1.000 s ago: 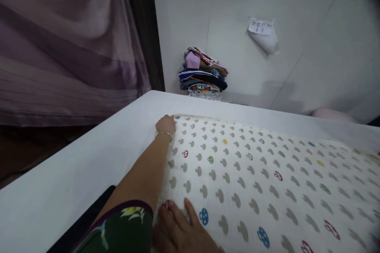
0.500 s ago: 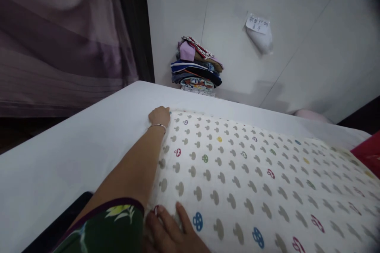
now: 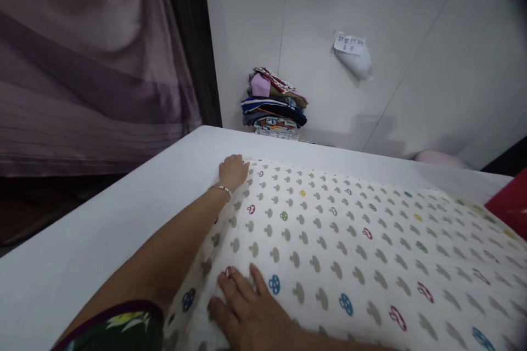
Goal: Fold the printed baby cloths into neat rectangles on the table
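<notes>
A cream cloth with a grey and coloured mushroom print (image 3: 325, 230) is spread over the white table. At its far left corner my left hand (image 3: 234, 171), with a bracelet on the wrist, has its fingers curled on the cloth. My right hand (image 3: 255, 307) lies on the near left part of the cloth with fingers spread, palm down. Between the two hands the left side of the cloth slopes down beside my left forearm.
Folded clothes (image 3: 274, 104) are stacked beyond the table's far edge. A labelled plastic bag (image 3: 353, 55) is fixed to the wall. A purple curtain (image 3: 94, 66) hangs at left, and a red item (image 3: 508, 205) is at right. The white tabletop (image 3: 102, 219) shows at left.
My right hand has come further into view, with its forearm now showing. The cloth's left side now slopes beside my left arm. A dark object at lower left is out of sight.
</notes>
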A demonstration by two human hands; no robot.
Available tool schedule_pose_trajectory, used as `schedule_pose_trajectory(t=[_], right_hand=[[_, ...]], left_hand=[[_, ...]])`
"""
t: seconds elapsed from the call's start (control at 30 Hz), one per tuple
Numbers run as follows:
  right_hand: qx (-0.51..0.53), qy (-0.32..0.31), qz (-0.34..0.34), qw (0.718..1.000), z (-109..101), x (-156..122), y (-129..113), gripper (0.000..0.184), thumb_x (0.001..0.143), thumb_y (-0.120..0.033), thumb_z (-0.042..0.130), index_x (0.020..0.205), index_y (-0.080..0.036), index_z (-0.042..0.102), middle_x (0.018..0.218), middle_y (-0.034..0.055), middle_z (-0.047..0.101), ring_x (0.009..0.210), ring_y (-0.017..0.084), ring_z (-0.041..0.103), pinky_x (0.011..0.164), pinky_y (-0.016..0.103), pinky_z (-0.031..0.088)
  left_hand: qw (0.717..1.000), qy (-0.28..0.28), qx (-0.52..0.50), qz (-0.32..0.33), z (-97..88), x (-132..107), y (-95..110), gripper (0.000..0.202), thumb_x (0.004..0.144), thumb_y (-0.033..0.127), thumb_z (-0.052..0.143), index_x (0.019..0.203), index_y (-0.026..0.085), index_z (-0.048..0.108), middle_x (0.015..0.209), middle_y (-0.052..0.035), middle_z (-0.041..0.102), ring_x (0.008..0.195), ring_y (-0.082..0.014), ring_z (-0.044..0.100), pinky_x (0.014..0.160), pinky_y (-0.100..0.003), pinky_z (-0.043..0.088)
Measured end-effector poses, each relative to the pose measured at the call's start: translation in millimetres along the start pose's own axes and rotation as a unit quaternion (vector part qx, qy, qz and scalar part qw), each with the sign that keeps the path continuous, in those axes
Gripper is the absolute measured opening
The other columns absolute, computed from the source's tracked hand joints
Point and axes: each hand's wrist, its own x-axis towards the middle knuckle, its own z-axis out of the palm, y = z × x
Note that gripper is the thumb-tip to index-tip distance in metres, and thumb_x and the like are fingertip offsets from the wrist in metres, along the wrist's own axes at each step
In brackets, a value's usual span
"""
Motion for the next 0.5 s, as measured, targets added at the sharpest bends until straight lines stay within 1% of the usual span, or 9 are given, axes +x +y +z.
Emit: schedule_pose_trajectory(t=[0.07,0.1,0.17,0.23,0.27,0.33,0.43,0.5], right_hand=[[0.024,-0.016,0.014,0.999,-16,-2,-6,0.065,0.093,-0.054,0.032,0.144,-0.014,0.029,0.152,0.0157,0.021,0.141,0.03,0.014,0.111,0.056,0.019],[0.032,-0.02,0.023,0.999,-23,-3,-9,0.064,0.094,-0.053,0.032,0.144,-0.013,0.029,0.152,0.0157,0.021,0.141,0.03,0.014,0.111,0.055,0.018],[0.035,-0.02,0.04,0.998,-30,-5,-14,0.062,0.095,-0.052,0.03,0.144,-0.014,0.03,0.152,0.0149,0.022,0.141,0.028,0.013,0.112,0.054,0.016],[0.028,-0.018,0.05,0.998,-31,-4,-17,0.062,0.094,-0.053,0.031,0.143,-0.015,0.032,0.152,0.0148,0.023,0.141,0.028,0.014,0.112,0.053,0.015],[0.023,-0.018,0.052,0.998,-30,-3,-17,0.062,0.094,-0.054,0.031,0.142,-0.015,0.033,0.152,0.0149,0.023,0.141,0.028,0.014,0.112,0.053,0.015],[0.013,-0.017,0.051,0.998,-27,-1,-18,0.062,0.094,-0.054,0.032,0.141,-0.015,0.034,0.151,0.0152,0.025,0.141,0.027,0.015,0.112,0.052,0.014],[0.001,-0.021,0.066,0.998,-28,-2,-22,0.061,0.093,-0.054,0.034,0.139,-0.015,0.037,0.151,0.0152,0.026,0.14,0.027,0.016,0.112,0.053,0.014],[-0.003,-0.026,0.085,0.996,-33,-12,-27,0.061,0.093,-0.055,0.035,0.138,-0.015,0.038,0.152,0.0151,0.024,0.14,0.028,0.016,0.111,0.056,0.014]], left_hand=[[0.997,-0.028,-0.006,0.076,-1.5,-32,3,0.041,0.091,0.04,0.036,0.122,0.017,0.05,0.131,-0.0117,0.052,0.124,-0.0234,0.042,0.102,-0.035,0.031],[0.994,-0.043,-0.007,0.101,0.2,-49,3,0.043,0.091,0.042,0.037,0.123,0.017,0.05,0.135,-0.0113,0.049,0.127,-0.023,0.039,0.104,-0.035,0.028],[0.991,-0.069,-0.002,0.118,6.7,-83,2,0.048,0.09,0.046,0.038,0.128,0.018,0.047,0.143,-0.0116,0.041,0.134,-0.0245,0.031,0.107,-0.037,0.024],[0.989,-0.087,0.008,0.12,12.9,-110,-3,0.053,0.089,0.049,0.038,0.131,0.017,0.045,0.146,-0.0121,0.037,0.137,-0.026,0.026,0.109,-0.041,0.021],[0.989,-0.091,0.015,0.118,14.1,-119,-5,0.056,0.089,0.049,0.036,0.134,0.017,0.043,0.148,-0.0124,0.034,0.138,-0.0265,0.023,0.11,-0.042,0.018],[0.991,-0.093,0.027,0.098,10.9,-129,-8,0.059,0.09,0.05,0.033,0.139,0.016,0.038,0.151,-0.0128,0.029,0.14,-0.0265,0.019,0.111,-0.043,0.016],[0.995,-0.09,0.018,0.042,-5.2,-134,-7,0.061,0.091,0.051,0.029,0.142,0.018,0.034,0.153,-0.0119,0.024,0.141,-0.0257,0.017,0.111,-0.044,0.018],[0.996,-0.083,0.0,0.032,-16.7,-142,-6,0.061,0.091,0.052,0.027,0.142,0.02,0.035,0.152,-0.0109,0.026,0.14,-0.025,0.02,0.11,-0.045,0.02]])
